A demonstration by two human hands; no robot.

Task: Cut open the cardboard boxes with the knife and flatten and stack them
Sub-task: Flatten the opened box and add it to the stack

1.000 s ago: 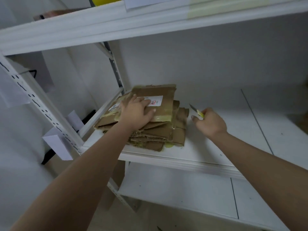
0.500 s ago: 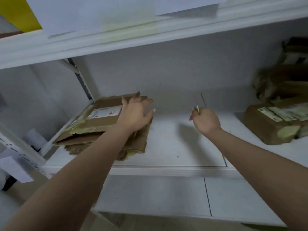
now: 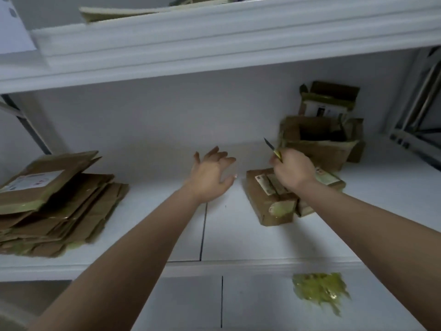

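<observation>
A stack of flattened cardboard boxes (image 3: 55, 206) lies at the left of the white shelf (image 3: 167, 211). My left hand (image 3: 211, 174) hovers open over the shelf's middle, fingers spread, holding nothing. My right hand (image 3: 292, 172) grips a knife (image 3: 272, 149) with a yellow handle, its blade pointing up and away. Under that hand lies a small sealed box (image 3: 267, 199) with a label and yellowish tape. Behind it stand an opened box (image 3: 317, 144) and another box (image 3: 329, 99) stacked on top.
An upper shelf (image 3: 214, 39) hangs overhead with paper and cardboard on it. A crumpled wad of yellow-green tape (image 3: 319, 289) lies on the lower shelf at the front right. Metal rack uprights (image 3: 415, 108) stand at the far right.
My left hand has left the flattened stack and moved right, open, toward the sealed box. My view has swung right, and my right hand with the knife now sits over that box.
</observation>
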